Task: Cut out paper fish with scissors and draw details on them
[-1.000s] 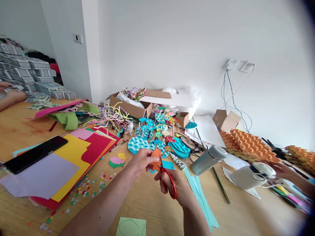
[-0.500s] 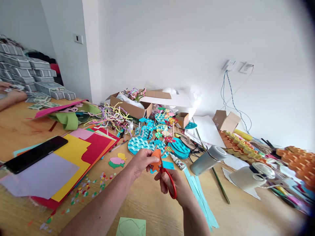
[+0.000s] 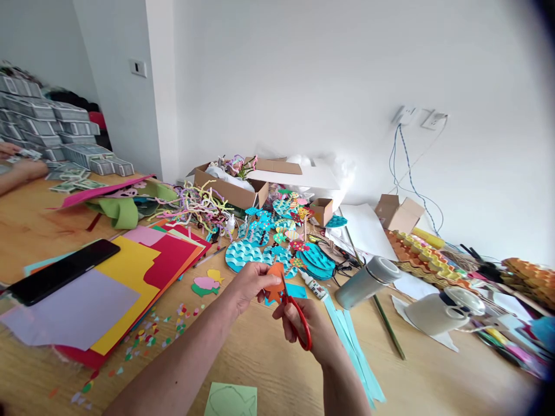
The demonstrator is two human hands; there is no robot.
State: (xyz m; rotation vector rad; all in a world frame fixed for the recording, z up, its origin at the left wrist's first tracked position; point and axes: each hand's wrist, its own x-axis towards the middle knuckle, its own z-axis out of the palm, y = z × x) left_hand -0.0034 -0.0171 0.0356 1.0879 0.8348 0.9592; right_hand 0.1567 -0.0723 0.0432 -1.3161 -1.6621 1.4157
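Observation:
Pinched in my left hand is a piece of orange paper, its lower end shaped like a tail. My right hand grips red-handled scissors, whose blades lie against the paper's right edge. Blue paper lies on the table just behind the hands. To the left of my left hand rest pink, green and yellow fish cutouts. Nearer to me is a light green sheet with a fish outline drawn on it.
Coloured paper sheets and a black phone lie left, near scattered confetti. Blue wavy cardboard pieces sit behind. A grey thermos, turquoise strips and a glue gun are right. Another person's hands hold paper far left.
Almost nothing differs. My hands, the orange paper and the scissors stay in nearly the same place. The other person's hands at far left shift slightly.

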